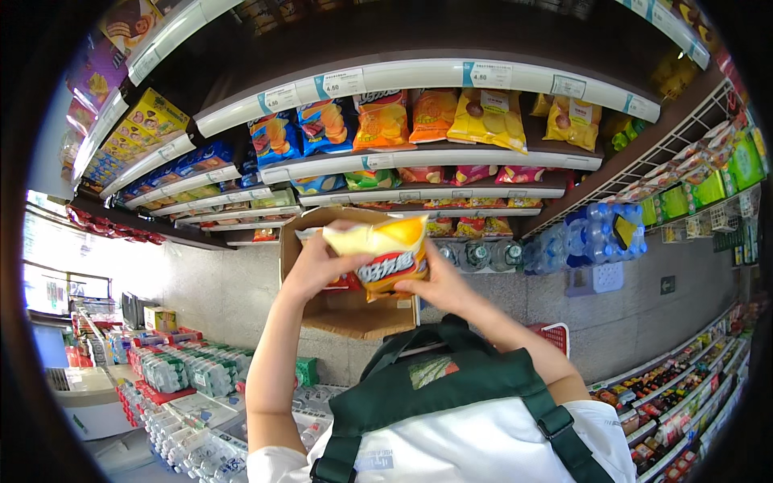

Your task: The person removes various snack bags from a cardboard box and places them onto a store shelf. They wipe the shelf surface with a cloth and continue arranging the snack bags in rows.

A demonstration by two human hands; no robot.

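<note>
Both my hands hold an orange and yellow snack bag (391, 265) above a cardboard box (362, 323). My left hand (323, 262) grips its left side, the thumb across the front. At the lower right edge, the fingers of my right hand (435, 279) pinch the bag. Behind my left hand another packet edge shows; whether it is held too I cannot tell. A red packet (344, 282) is partly visible in the box, under the held bag. Ahead, orange snack bags (381, 121), blue snack bags (326, 125) and yellow snack bags (490, 121) stand on a shelf.
White price rails (423, 77) edge the shelves ahead. Large water bottles (598, 238) stand to the right, near a wire rack (640, 157). A red basket (552, 335) sits behind my right arm. Bottle packs (193, 365) are stacked at the lower left.
</note>
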